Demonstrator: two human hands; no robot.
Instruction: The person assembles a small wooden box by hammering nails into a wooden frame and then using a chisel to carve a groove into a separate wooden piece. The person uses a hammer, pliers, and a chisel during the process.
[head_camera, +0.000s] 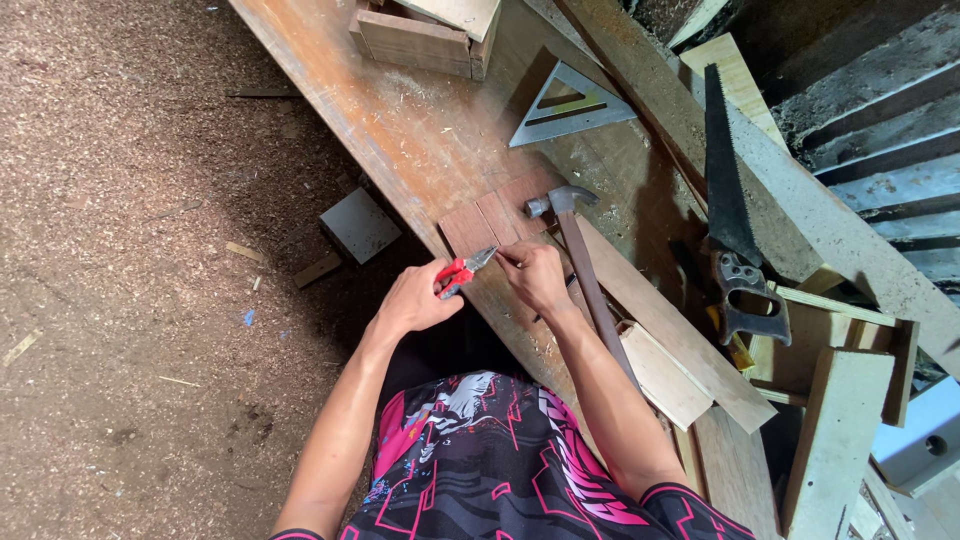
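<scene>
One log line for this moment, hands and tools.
left hand: grips red pliers | right hand: at plier tips over wood pieces | hammer: lying alongside

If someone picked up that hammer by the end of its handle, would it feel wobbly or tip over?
The hammer would probably feel head-heavy: its metal head looks solid, while the long wooden handle is slim. It looks stiff, not floppy. Lying flat on the workbench, it seems unlikely to roll, since the head's claw and face stick out sideways.

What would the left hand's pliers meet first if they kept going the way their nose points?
Probably the right hand: the pliers in the left hand point at its fingertips, over the small reddish wood pieces. Depth unclear.
</scene>
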